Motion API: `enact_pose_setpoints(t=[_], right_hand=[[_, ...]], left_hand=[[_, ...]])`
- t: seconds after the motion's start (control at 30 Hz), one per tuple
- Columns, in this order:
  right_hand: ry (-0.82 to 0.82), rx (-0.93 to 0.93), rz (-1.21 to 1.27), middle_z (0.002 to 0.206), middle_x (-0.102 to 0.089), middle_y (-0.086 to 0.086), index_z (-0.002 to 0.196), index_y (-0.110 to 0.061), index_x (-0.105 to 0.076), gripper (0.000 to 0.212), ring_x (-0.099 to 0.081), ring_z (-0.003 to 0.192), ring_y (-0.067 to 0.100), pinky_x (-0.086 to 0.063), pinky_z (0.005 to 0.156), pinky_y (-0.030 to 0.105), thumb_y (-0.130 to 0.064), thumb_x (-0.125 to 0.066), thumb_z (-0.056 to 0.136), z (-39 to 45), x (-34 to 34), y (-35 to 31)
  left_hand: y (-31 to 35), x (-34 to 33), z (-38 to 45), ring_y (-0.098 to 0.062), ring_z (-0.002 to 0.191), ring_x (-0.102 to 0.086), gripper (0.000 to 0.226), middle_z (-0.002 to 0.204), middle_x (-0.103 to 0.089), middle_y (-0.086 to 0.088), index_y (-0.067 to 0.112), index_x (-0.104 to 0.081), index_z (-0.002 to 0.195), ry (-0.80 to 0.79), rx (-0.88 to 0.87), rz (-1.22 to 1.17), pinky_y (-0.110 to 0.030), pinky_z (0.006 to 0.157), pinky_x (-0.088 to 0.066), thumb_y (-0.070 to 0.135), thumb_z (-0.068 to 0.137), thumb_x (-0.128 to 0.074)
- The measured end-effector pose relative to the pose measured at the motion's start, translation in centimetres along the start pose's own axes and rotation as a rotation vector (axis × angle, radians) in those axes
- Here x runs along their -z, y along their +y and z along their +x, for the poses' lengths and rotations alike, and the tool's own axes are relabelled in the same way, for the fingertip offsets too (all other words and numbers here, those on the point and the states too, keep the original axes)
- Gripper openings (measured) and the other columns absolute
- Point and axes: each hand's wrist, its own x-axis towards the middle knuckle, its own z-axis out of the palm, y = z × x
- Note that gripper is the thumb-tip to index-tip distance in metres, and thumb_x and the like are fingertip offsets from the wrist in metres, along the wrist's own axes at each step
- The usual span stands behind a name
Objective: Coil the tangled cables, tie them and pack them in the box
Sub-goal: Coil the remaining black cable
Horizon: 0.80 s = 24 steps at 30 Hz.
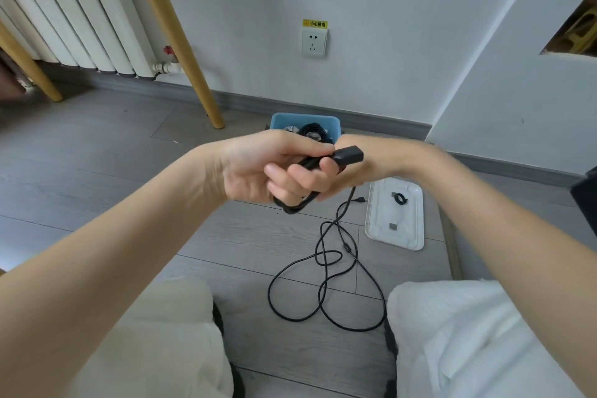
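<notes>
Fingers [290, 178] of the left hand [258, 168] curl round the first short loops of a black cable [326, 275], thumb pressed on top just behind its blocky plug [350, 153], which points away toward the right wrist. Behind it the right hand [361, 165] is mostly hidden; it seems to grip the same bundle, though I cannot tell for sure. Taking the blue box [305, 123] as landmark: the hands hover just in front of it, and the cable's slack drops from them to the grey floor [97, 171] nearer the knees, sprawling in loose crossed loops, long axis running away from the box. Right of the box lies its white lid [395, 229], flat, smooth plastic, a small black tie [400, 198] on it. The cable looks rubbery, matte, thin.
</notes>
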Motion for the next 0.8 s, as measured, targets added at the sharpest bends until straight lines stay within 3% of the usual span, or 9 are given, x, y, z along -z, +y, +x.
enact_pose_setpoints(t=[0.07,0.13,0.23,0.3,0.37,0.47,0.6,0.7,0.8], right_hand=[[0.144,-0.006,-0.029,0.054,-0.032,-0.002,0.056,-0.012,-0.043,0.042,-0.029,0.054,0.013,-0.022,0.049,0.024,-0.03,-0.071,0.081,-0.7,1.1,0.5],[0.318,-0.031,0.07,0.045,-0.028,-0.01,0.051,-0.015,-0.041,0.042,-0.025,0.047,0.008,-0.021,0.047,0.021,-0.022,-0.071,0.08,-1.1,2.4,1.4],[0.51,-0.051,0.241,0.038,-0.031,-0.014,0.05,-0.014,-0.046,0.04,-0.026,0.04,0.003,-0.021,0.041,0.014,-0.018,-0.075,0.077,-1.2,3.4,1.8],[0.532,-0.047,0.393,0.04,-0.031,-0.012,0.05,-0.016,-0.046,0.039,-0.024,0.038,0.003,-0.02,0.039,0.015,-0.017,-0.073,0.078,-0.7,3.3,1.2],[0.428,-0.011,0.603,0.044,-0.032,-0.01,0.057,-0.016,-0.05,0.032,-0.022,0.037,0.004,-0.016,0.039,0.016,-0.017,-0.066,0.084,-0.2,3.0,0.3],[0.204,0.091,0.831,0.057,-0.041,-0.006,0.089,-0.009,-0.062,0.015,-0.023,0.038,0.003,-0.013,0.041,0.018,-0.019,-0.052,0.092,0.1,2.5,-1.3],[0.055,0.149,0.791,0.067,-0.047,-0.002,0.12,-0.014,-0.057,0.03,-0.022,0.039,0.003,-0.015,0.041,0.017,-0.027,-0.045,0.095,0.0,1.9,-2.2],[-0.03,0.143,0.741,0.067,-0.046,0.002,0.117,-0.015,-0.058,0.032,-0.023,0.038,0.005,-0.018,0.041,0.017,-0.032,-0.038,0.098,0.1,1.1,-2.5],[-0.117,0.117,0.701,0.06,-0.042,0.003,0.093,-0.011,-0.061,0.039,-0.023,0.039,0.007,-0.021,0.039,0.017,-0.034,-0.031,0.101,0.1,0.2,-2.3]], left_hand=[[0.0,0.1,-1.2,-0.003,0.036,-0.023,0.027,0.055,-0.05,0.005,0.009,-0.053,0.081,-0.103,0.037,-0.043,-0.012,0.036,-0.027,0.024,0.099,-0.038],[0.1,0.3,-2.5,-0.003,0.035,-0.023,0.023,0.055,-0.049,0.005,0.01,-0.054,0.08,-0.057,0.06,-0.037,-0.012,0.035,-0.028,0.024,0.096,-0.046],[-0.6,0.7,-3.2,-0.001,0.032,-0.018,0.025,0.051,-0.039,0.005,0.012,-0.049,0.074,0.268,0.093,0.094,-0.012,0.033,-0.02,0.025,0.094,-0.043],[-1.2,1.3,-2.5,0.0,0.031,-0.022,0.027,0.052,-0.035,0.006,0.013,-0.044,0.076,0.471,0.092,0.138,-0.014,0.034,-0.018,0.025,0.098,-0.033],[-1.2,1.9,-1.5,-0.002,0.035,-0.026,0.027,0.053,-0.036,0.007,0.014,-0.042,0.079,0.607,0.021,0.058,-0.014,0.037,-0.022,0.027,0.099,-0.029],[-0.3,2.6,-1.1,-0.005,0.044,-0.031,0.032,0.061,-0.04,0.004,0.012,-0.041,0.082,0.723,-0.195,-0.198,-0.015,0.042,-0.029,0.038,0.098,-0.03],[1.5,3.4,-1.7,-0.011,0.051,-0.045,0.036,0.064,-0.051,-0.003,0.01,-0.041,0.076,0.843,-0.496,-0.517,-0.019,0.053,-0.04,0.039,0.096,-0.035],[2.4,3.3,-1.6,-0.021,0.063,-0.061,0.03,0.06,-0.06,-0.013,0.009,-0.039,0.08,0.84,-0.701,-0.702,-0.028,0.072,-0.05,0.034,0.097,-0.035],[3.2,2.9,-1.1,-0.025,0.059,-0.065,0.025,0.067,-0.063,-0.02,0.004,-0.041,0.098,0.721,-0.866,-0.789,-0.028,0.059,-0.054,0.026,0.1,-0.029]])
